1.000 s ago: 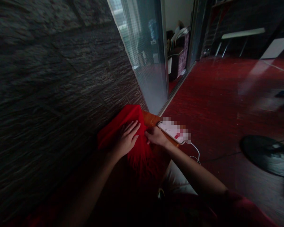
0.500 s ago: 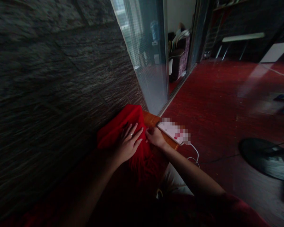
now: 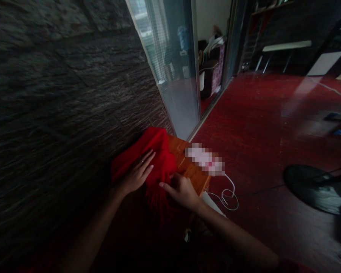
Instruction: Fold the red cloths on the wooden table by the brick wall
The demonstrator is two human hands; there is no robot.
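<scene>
A red scarf (image 3: 157, 141) with a fringed end lies folded on the wooden table (image 3: 178, 143), close against the wall. My left hand (image 3: 136, 175), wearing a ring, rests on the scarf with its fingers stretched out. Beside the fringe (image 3: 155, 197) is my right hand (image 3: 184, 191), its thumb reaching toward the red strands and held apart from the bent fingers. Whether the right fingertips touch the cloth is hard to see in the dim light. A phone (image 3: 200, 157), partly blurred out, lies to the right of the scarf at the table's edge.
A white cable (image 3: 231, 185) runs from the phone and loops down off the table. The dark stone wall (image 3: 82, 91) borders the left side. Ahead stands a glass sliding door (image 3: 179, 94). A round black base (image 3: 309, 185) sits on the red floor (image 3: 252, 125).
My right hand has come nearer and down along the scarf's edge, its thumb now stretched out. My left hand has slid left, fingers closer together. The scarf's right side lies differently.
</scene>
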